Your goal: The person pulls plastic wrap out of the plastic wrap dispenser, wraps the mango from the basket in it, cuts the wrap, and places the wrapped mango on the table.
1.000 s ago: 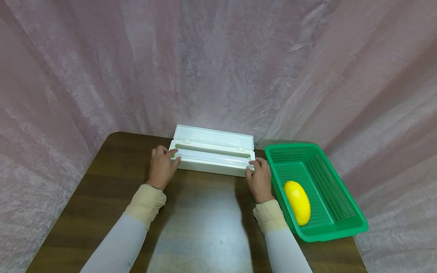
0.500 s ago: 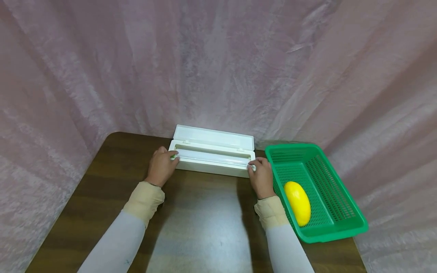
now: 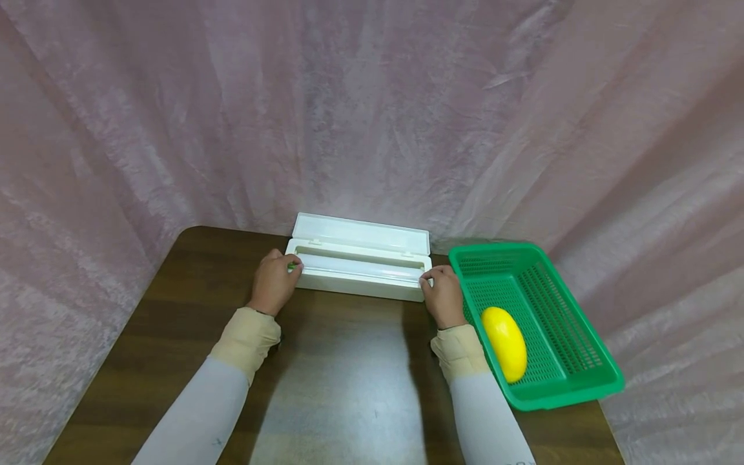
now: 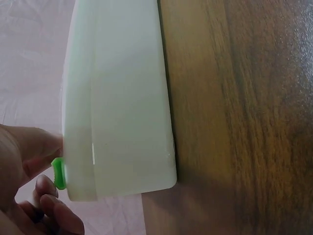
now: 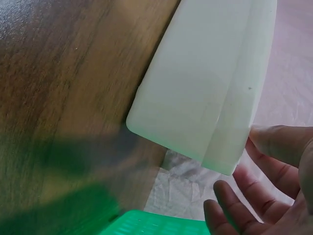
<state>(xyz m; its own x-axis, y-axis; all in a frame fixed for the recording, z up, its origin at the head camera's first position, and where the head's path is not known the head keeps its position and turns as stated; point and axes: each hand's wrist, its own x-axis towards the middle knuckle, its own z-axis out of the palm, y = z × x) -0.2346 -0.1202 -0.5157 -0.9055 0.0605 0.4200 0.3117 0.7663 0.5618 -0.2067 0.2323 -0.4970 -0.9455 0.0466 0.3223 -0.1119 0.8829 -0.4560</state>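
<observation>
A long white cling film dispenser (image 3: 354,284) lies at the back of the table, its lid (image 3: 360,234) raised. A pale roll of cling film (image 3: 360,266) sits in the slot. My left hand (image 3: 272,284) is at the left end, thumb and index fingertips meeting in a pinch at the film's edge. Beside them a small green tab (image 4: 59,173) pokes up from the box in the left wrist view. At the opposite end my right hand (image 3: 444,298) pinches the film's other corner the same way. The clear film between the fingertips hardly shows.
Right of the dispenser stands a green perforated basket (image 3: 581,316), close to my right hand. In it lies a yellow mango-like fruit (image 3: 504,344). A pink curtain (image 3: 372,116) hangs behind the brown wooden table (image 3: 192,310).
Thumb and index finger of both hands, apart a second ago, have closed together into pinches at the two ends. Dispenser, basket and yellow fruit have kept their places.
</observation>
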